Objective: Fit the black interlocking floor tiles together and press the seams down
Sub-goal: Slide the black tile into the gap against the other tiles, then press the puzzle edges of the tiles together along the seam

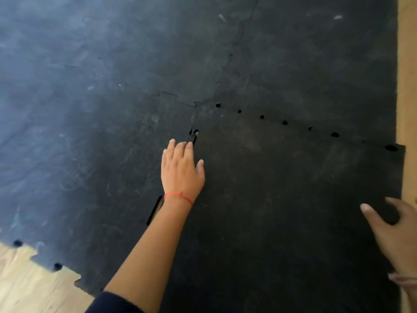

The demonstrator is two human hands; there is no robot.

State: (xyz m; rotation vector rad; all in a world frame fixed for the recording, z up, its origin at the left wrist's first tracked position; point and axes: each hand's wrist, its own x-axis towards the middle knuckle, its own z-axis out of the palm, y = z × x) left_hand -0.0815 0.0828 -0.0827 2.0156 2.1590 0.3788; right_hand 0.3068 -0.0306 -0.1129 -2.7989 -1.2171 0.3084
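Note:
Black interlocking floor tiles cover most of the view. The near right tile [282, 199] lies with small gaps along its far seam [284, 122] and a slit open along its left seam [155, 210]. My left hand [181, 168] lies flat, fingers apart, on that left seam near the corner where the tiles meet [194, 132]. My right hand [397, 236] rests at the near tile's right edge with thumb and fingers curled on the rubber; whether it grips the edge is unclear. The left tile [79, 143] and the far tiles [316, 64] lie flat.
Light wooden floor [29, 285] shows at the lower left beyond the toothed tile edge, and a strip of wooden floor [408, 86] runs along the right side. A red thread bracelet [178, 196] circles the left wrist.

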